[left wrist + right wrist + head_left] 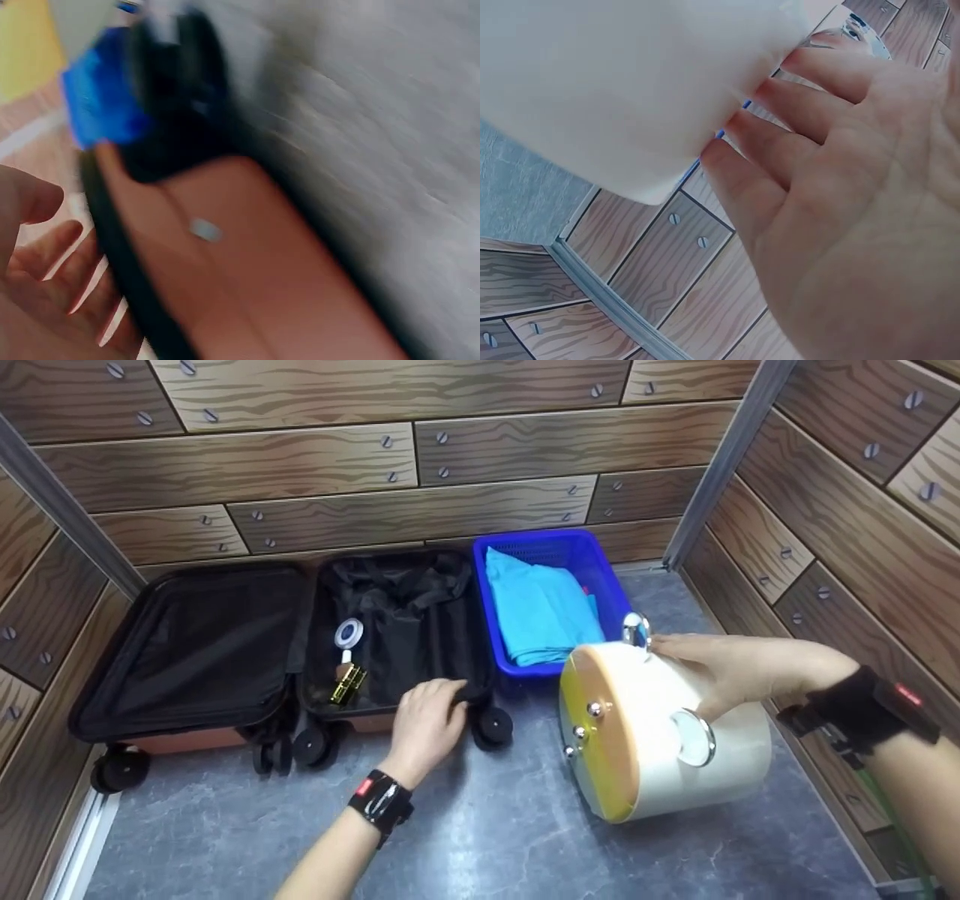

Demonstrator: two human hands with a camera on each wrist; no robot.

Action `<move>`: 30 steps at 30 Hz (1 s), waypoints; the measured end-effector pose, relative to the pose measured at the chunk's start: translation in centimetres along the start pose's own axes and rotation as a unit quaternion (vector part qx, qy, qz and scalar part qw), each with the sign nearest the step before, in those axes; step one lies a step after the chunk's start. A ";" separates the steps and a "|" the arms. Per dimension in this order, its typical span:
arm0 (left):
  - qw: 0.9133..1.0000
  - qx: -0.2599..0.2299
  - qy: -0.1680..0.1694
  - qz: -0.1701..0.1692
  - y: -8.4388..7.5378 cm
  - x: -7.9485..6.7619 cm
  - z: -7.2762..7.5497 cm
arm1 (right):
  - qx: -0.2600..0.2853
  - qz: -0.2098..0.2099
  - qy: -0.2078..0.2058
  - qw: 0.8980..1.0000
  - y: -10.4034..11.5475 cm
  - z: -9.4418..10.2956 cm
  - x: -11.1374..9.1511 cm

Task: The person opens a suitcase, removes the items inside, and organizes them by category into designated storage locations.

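My right hand [750,667] spans the upper side of a rounded white case [720,780] with a yellow-orange end and chrome fittings. Thumb and fingers spread over opposite parts of it; in the right wrist view the fingertips [716,150] meet its white surface, with the thumb hidden. The case lies tilted, and whether it touches the floor is unclear. Over the near rim of an open suitcase [367,722] hovers my left hand [429,727], fingers loosely bent around nothing. The left wrist view, blurred, shows the suitcase's orange-brown shell [247,262] beside that hand.
Inside the suitcase lie a round white-and-blue item [349,634] and a gold-and-black item [347,686]. Its other half [202,645] spreads to the left. A blue basket [611,585] holding folded light-blue cloth [544,607] stands right of it. Wood-patterned walls surround the grey floor.
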State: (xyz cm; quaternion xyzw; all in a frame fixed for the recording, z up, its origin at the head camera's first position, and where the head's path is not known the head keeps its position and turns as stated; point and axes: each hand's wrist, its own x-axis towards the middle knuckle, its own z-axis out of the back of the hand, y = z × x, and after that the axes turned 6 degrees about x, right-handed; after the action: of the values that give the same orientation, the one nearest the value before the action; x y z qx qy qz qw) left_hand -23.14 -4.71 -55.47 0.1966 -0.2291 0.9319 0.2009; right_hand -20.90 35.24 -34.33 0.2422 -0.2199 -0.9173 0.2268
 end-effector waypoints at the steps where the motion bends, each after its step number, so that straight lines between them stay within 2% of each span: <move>1: 1.000 -0.010 0.001 -0.005 -0.8 0.2 0.2 | -0.005 0.005 -0.001 1.000 0.0 0.0 0.0; 9: 0.993 -0.102 0.038 -0.051 -8.0 1.5 0.9 | -0.032 0.023 -0.011 0.999 -0.1 -0.8 0.0; 14: 0.986 -0.137 0.060 -0.069 -11.4 2.1 0.9 | -0.027 0.020 -0.021 0.999 -0.1 -1.0 -0.2; 18: 0.984 -0.140 0.073 -0.076 -12.8 2.4 0.6 | -0.028 0.020 -0.023 0.999 -0.2 -0.8 -0.4; 22: 0.984 -0.137 0.086 -0.073 -13.5 2.5 0.3 | -0.033 0.036 -0.029 0.998 -0.5 -0.6 -0.6; 30: 0.981 -0.164 0.080 -0.071 -14.7 2.9 -0.4 | -0.041 0.053 -0.035 0.997 -0.7 -0.6 -0.5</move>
State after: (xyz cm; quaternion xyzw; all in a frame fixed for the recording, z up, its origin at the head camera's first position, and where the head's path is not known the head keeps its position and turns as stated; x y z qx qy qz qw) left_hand -18.88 8.25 -49.30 0.1015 -0.3477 0.8776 0.3141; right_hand -20.43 35.86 -35.02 0.1879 -0.2024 -0.9202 0.2774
